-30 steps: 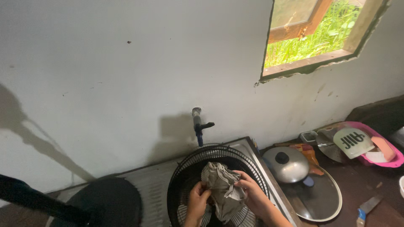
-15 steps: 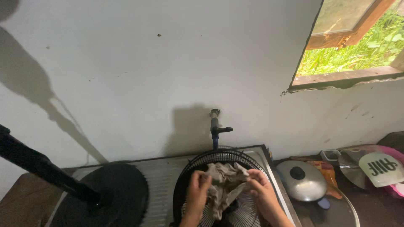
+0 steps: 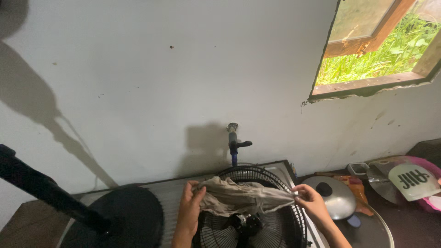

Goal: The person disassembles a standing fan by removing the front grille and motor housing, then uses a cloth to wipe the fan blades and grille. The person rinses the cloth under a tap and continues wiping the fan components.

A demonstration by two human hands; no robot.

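A black fan stand pole [image 3: 41,190] slants in from the left edge, down to its round base [image 3: 124,222]. Beside that, the left hand [image 3: 189,207] pinches one end of a crumpled grey cloth [image 3: 241,196] — stretched taut over a black fan grille [image 3: 257,216] that sits in the steel sink [image 3: 170,193] below a wall tap [image 3: 233,141]. The right hand [image 3: 310,202] grips the cloth's other end — fingers closed. Further right lie a metal pot lid [image 3: 335,197] and a pink basin [image 3: 429,202].
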